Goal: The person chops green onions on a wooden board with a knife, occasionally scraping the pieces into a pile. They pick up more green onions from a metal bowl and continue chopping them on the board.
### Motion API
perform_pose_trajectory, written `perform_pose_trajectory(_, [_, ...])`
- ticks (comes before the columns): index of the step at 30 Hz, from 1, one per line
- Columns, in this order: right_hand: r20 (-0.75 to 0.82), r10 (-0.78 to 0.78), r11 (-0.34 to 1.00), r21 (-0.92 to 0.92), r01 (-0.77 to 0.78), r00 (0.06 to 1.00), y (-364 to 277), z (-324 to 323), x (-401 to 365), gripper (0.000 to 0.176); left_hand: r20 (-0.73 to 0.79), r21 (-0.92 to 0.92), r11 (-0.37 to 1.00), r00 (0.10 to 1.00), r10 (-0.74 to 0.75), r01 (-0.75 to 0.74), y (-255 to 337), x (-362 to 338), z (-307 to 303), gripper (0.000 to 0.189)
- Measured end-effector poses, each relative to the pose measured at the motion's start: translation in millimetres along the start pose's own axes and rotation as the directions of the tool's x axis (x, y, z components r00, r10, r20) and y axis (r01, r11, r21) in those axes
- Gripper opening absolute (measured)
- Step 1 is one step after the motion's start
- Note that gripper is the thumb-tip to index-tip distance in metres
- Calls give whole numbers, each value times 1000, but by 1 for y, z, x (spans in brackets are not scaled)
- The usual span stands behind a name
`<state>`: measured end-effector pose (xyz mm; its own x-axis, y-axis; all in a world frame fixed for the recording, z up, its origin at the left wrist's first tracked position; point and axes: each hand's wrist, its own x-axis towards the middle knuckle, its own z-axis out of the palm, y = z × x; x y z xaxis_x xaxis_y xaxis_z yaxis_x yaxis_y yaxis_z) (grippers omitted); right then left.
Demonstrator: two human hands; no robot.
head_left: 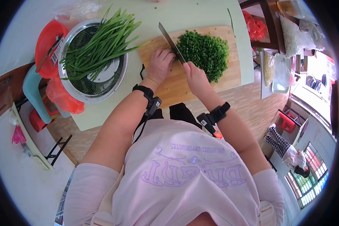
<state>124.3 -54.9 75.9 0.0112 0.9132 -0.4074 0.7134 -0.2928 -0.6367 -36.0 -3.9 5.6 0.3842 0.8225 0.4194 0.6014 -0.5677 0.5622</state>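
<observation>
My right hand [196,78] is wrapped round the handle of a kitchen knife [171,42]. Its broad blade stands on edge on a wooden cutting board [169,90]. Close against the blade's left side, my left hand [160,64] is closed with curled fingers over garlic chives [176,59], mostly hidden under the fingers. Right of the knife lies a large heap of chopped chives [204,54]. Long uncut chives [100,47] rest across a metal colander [122,77] to the left of the board, some overhanging its rim.
The pale green table [145,26] carries the board and colander. A red plastic basin [45,45] sits beyond the colander, with a red plastic bag [62,94] below it. One loose chive [231,22] lies near the table's right edge. A person [290,152] is at far right.
</observation>
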Motion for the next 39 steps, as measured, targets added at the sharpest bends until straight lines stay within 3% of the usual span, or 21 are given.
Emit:
perform_pose_trajectory(9, [-115,-57,998,9,58,992,-3,10,16,40,10,22,1000,1000,4,-4,1,0,0,22])
perform_pose_trajectory(15, [-82,49,996,73,-43,995,-4,3,6,42,28,18,1000,999,-17,16,-1,-4,2,22])
perform_pose_trajectory(20, [-158,97,992,91,-83,983,6,6,-2,41,15,-19,1000,1000,-16,16,-2,-4,2,20])
perform_pose_trajectory(26, [-139,31,996,90,-18,990,10,1,-8,41,-20,-101,995,1000,9,-11,-3,-3,0,17])
perform_pose_trajectory(39, [-63,34,999,-19,-36,997,-5,0,-26,37,-10,-30,999,1000,25,-26,-4,-3,0,17])
